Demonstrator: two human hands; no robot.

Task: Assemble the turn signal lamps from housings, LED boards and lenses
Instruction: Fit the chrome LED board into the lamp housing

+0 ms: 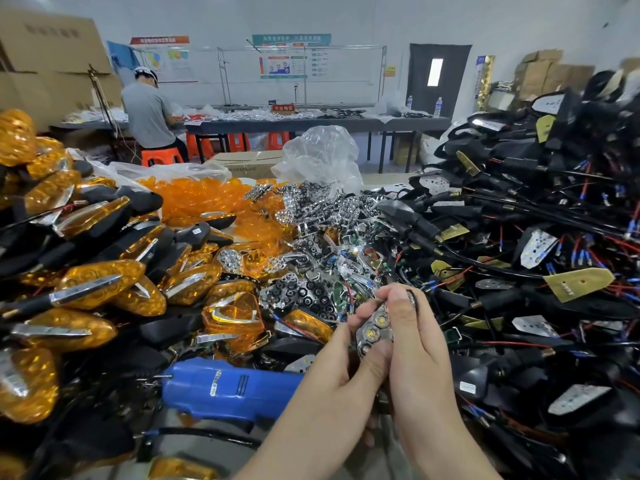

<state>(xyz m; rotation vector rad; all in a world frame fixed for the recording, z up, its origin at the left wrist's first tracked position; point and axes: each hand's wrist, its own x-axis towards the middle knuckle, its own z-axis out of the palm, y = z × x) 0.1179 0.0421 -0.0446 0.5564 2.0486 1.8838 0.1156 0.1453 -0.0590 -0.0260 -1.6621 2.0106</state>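
Note:
My left hand (341,367) and my right hand (420,344) meet at the lower centre, both closed around one lamp part. Between the fingers shows a chrome reflector with LEDs (375,329); a black housing behind it is mostly hidden by my right hand. Finished amber-lens lamps (104,282) are heaped at the left. Loose orange lenses (204,199) lie in a clear bag behind them. Chrome reflectors (322,209) pile up in the middle. Black housings with wires and LED boards (540,237) fill the right side.
A blue electric screwdriver (228,386) lies just left of my left wrist. A crumpled clear plastic bag (322,154) stands behind the reflectors. A person in a grey shirt (149,112) sits at a far table (284,124) on an orange stool.

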